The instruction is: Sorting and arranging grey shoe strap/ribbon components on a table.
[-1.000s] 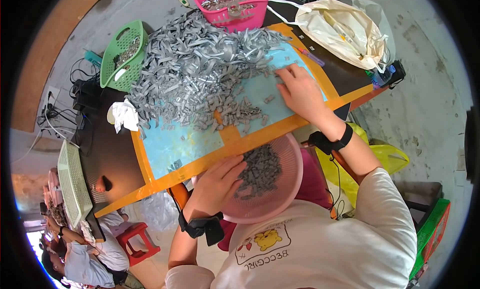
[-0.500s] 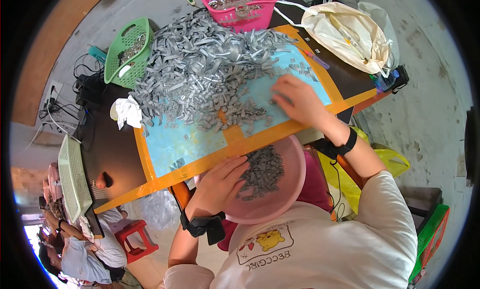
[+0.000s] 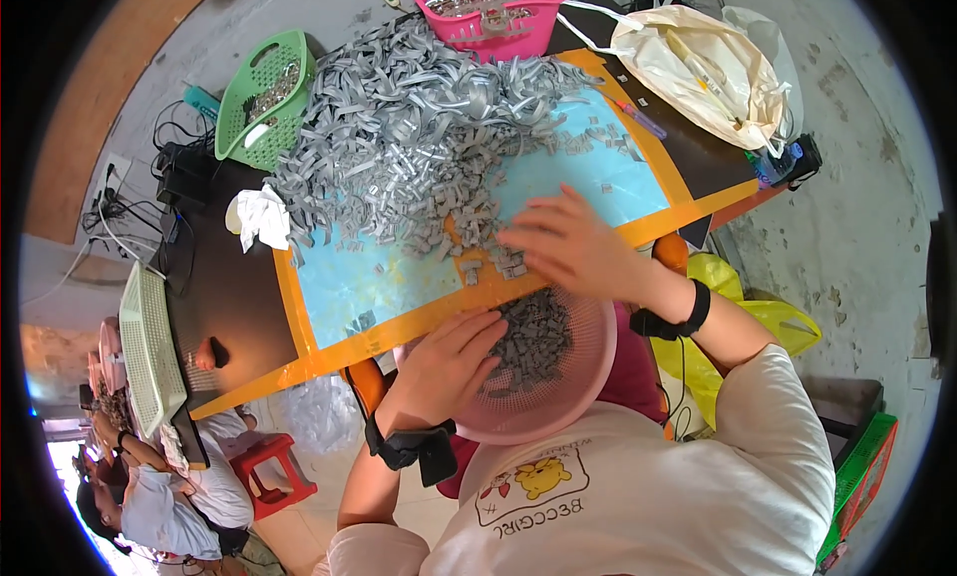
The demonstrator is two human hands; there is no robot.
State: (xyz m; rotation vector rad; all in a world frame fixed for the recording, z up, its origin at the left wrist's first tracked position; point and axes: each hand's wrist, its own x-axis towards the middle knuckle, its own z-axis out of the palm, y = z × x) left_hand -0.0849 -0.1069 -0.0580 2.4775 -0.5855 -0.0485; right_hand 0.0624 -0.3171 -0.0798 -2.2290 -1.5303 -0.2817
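A big heap of grey metal strips and small cut pieces [image 3: 419, 147] covers the far part of a blue mat with an orange border [image 3: 399, 277]. My right hand [image 3: 573, 242] lies flat with fingers spread over small grey pieces at the mat's near edge. Below that edge sits a pink round basket [image 3: 578, 377] partly filled with the same grey pieces. My left hand [image 3: 449, 357] grips the basket's left rim and holds it against the table edge. Both wrists wear black bands.
A green basket [image 3: 261, 98] and a pink basket [image 3: 488, 13] with metal parts stand at the far side. A cream cloth bag [image 3: 698, 63] lies far right, a white crumpled cloth [image 3: 257, 217] at left. Other people sit at the lower left.
My right hand has swept from the mat's far right toward the near edge, dragging grey pieces to the basket. My left hand stays on the basket rim.
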